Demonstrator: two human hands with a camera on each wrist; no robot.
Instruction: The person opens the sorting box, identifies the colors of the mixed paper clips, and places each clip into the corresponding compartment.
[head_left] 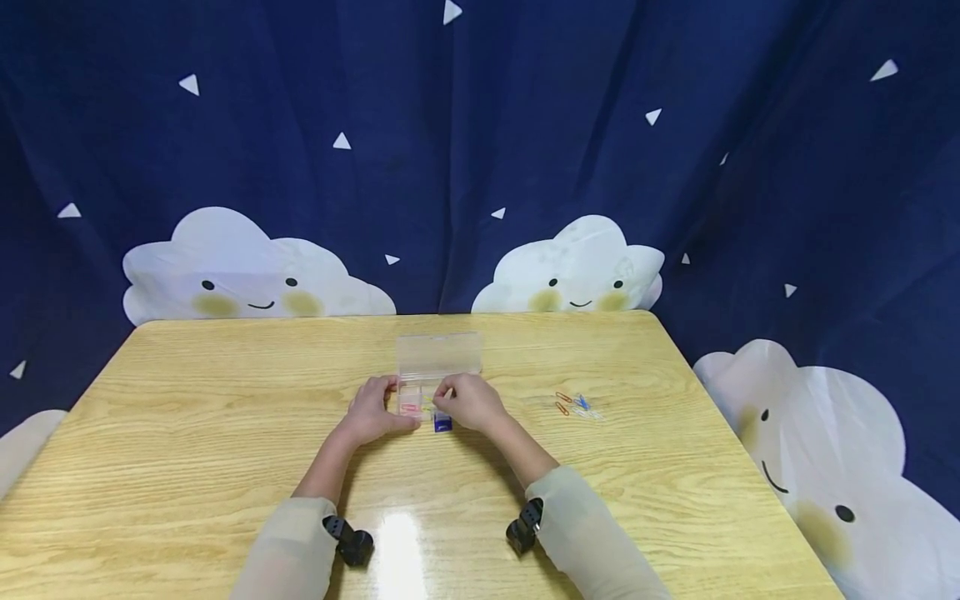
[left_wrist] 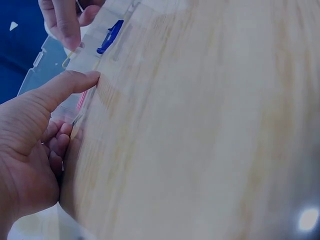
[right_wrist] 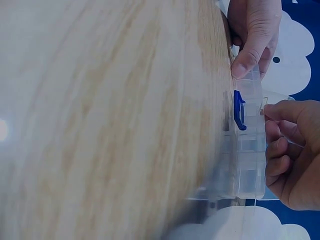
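A clear plastic compartment box [right_wrist: 250, 172] lies on the table with its lid [head_left: 438, 354] raised at the back and a blue latch [head_left: 443, 422] at the front. My left hand [head_left: 371, 410] grips the box's left end, thumb along the front edge and fingers round the far side. Pink paper clips [head_left: 408, 409] lie in a left compartment, partly behind the left thumb in the left wrist view. Over the middle compartments, my right hand [head_left: 472, 402] pinches a yellow paper clip [left_wrist: 66, 61] between thumb and forefinger, its other fingers curled in.
Right of the box, loose paper clips lie on the wooden table [head_left: 225, 433]: orange ones [head_left: 562, 408], blue ones [head_left: 581, 402] and white ones [head_left: 590, 414]. A dark blue curtain [head_left: 420, 167] with clouds hangs behind the table's far edge.
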